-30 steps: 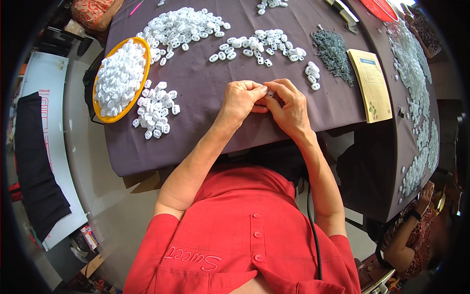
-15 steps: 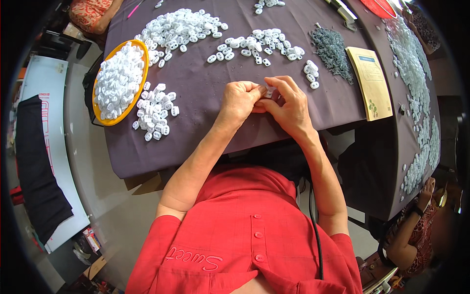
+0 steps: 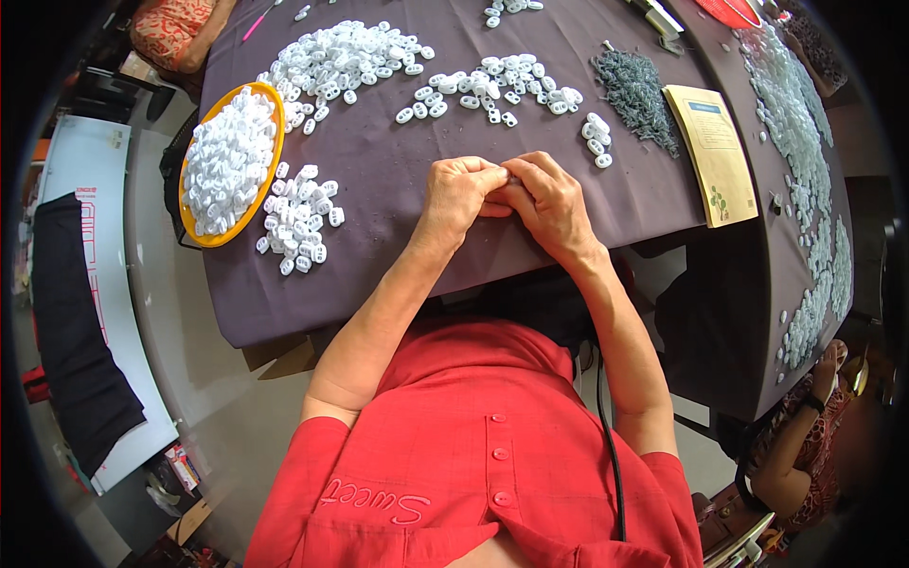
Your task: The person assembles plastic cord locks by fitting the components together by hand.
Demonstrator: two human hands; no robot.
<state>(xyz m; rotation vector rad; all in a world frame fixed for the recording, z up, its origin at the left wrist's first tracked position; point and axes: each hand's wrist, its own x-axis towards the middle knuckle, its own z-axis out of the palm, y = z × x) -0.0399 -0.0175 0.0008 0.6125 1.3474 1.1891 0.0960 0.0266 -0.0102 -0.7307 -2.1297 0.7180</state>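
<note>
My left hand and my right hand meet over the near part of the dark cloth-covered table. Fingertips and thumbs of both are pinched together, and what they hold is hidden between them. Past my hands lies a loose row of small white two-holed plastic pieces. A short line of the same white pieces is just beyond my right hand. To the left of my left hand sits a small heap of white pieces.
A yellow basket of white pieces stands at the left edge. Behind it spreads a large white heap. At right are a pile of small grey parts and a yellowish booklet. Other people sit around, with translucent pieces on the right-hand table.
My right fingers have curled in and closed against my left fingertips. A white piece that showed between my hands is now covered.
</note>
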